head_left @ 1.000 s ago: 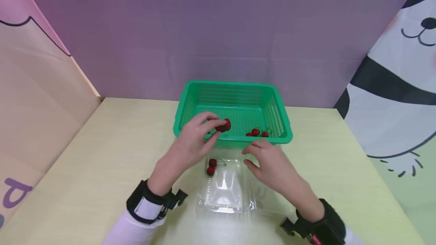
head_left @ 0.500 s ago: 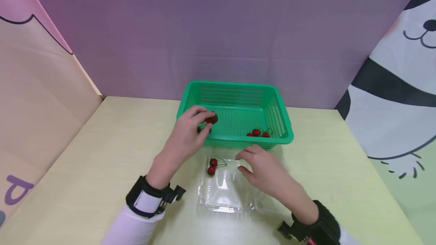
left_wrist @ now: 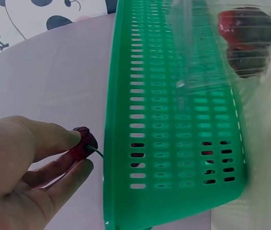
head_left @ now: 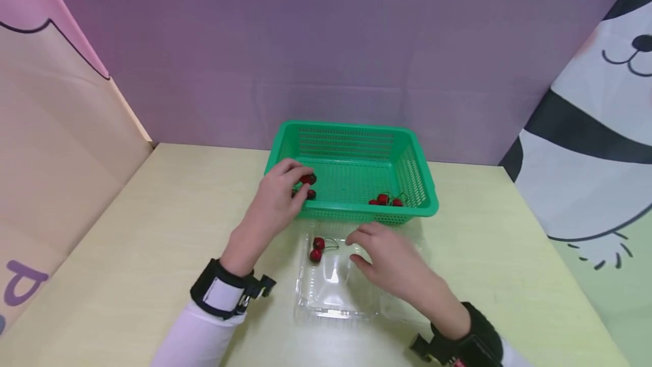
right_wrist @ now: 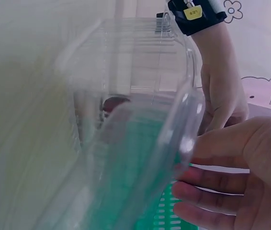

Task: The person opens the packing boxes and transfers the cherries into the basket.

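Note:
My left hand (head_left: pixel 271 200) pinches a dark red cherry (head_left: pixel 308 178) between thumb and fingertips, above the front left of the green basket (head_left: pixel 351 208). In the left wrist view a green stem trails from the pinched cherry (left_wrist: pixel 83 143) towards the basket rim. Below that hand another cherry (head_left: pixel 311 193) lies inside the basket, partly hidden by the fingers. My right hand (head_left: pixel 394 259) hovers over the clear plastic box (head_left: pixel 331 296), fingers loosely bent and a gap between thumb and forefinger. Two stemmed cherries (head_left: pixel 317 249) lie in the box's far left corner.
Several more cherries (head_left: pixel 384 200) sit in the basket's front right corner. The box's clear lid (head_left: pixel 402 307) lies opened out to the right. A purple cloth (head_left: pixel 331 44) hangs behind the pale wooden table (head_left: pixel 168 231).
My left hand has moved left with the cherry, uncovering the one below in the basket. My right hand has shifted left and slightly nearer, over the plastic box.

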The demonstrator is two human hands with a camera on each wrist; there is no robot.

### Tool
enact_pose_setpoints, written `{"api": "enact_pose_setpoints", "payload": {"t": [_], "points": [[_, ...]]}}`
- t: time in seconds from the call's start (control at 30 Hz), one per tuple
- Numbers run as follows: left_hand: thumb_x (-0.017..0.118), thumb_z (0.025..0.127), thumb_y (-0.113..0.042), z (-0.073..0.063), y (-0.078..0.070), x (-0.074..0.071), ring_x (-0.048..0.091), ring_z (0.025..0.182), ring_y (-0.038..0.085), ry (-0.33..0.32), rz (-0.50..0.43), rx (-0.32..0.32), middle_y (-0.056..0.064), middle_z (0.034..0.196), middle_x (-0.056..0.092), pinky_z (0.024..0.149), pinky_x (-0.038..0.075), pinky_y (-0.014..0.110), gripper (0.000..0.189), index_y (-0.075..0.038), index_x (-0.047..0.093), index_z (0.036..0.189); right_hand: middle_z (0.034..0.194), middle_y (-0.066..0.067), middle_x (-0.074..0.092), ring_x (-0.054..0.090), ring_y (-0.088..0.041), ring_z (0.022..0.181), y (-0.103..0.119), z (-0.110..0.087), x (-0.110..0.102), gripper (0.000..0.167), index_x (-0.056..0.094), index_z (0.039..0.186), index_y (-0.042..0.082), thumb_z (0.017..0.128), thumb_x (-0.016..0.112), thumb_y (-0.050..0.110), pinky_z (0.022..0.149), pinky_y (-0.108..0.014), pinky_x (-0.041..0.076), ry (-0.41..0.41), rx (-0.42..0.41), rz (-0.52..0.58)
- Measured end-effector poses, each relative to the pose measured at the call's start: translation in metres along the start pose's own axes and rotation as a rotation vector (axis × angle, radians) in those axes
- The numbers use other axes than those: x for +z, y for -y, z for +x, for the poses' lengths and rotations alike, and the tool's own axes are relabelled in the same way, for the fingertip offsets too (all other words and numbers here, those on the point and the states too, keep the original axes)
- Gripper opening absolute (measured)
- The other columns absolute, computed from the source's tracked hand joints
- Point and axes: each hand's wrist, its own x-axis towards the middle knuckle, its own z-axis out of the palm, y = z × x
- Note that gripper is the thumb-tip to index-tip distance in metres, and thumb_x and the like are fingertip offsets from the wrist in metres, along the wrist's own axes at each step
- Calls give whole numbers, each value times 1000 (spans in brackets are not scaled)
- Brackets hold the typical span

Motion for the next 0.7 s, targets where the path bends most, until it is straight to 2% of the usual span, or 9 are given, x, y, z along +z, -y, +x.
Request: {"api": "enact_pose_setpoints", "payload": {"t": [0.5, 0.7], "points": [[73, 93, 1, -1, 9, 7, 64, 98, 30, 67, 31, -60, 17, 108, 66, 83, 58, 37, 22, 7, 72, 114, 103, -3, 71, 66, -23, 99, 7, 13, 4, 24, 75, 105, 8, 83, 86, 10, 83, -38, 58, 44, -70, -20], [72, 93, 1, -1, 10, 8, 64, 100, 30, 100, 43, -102, 18, 110, 65, 85, 58, 38, 23, 8, 72, 115, 104, -3, 70, 67, -23, 99, 13, 21, 4, 26, 75, 107, 8, 83, 85, 11, 83, -37, 58, 109, -89, -46]]}}
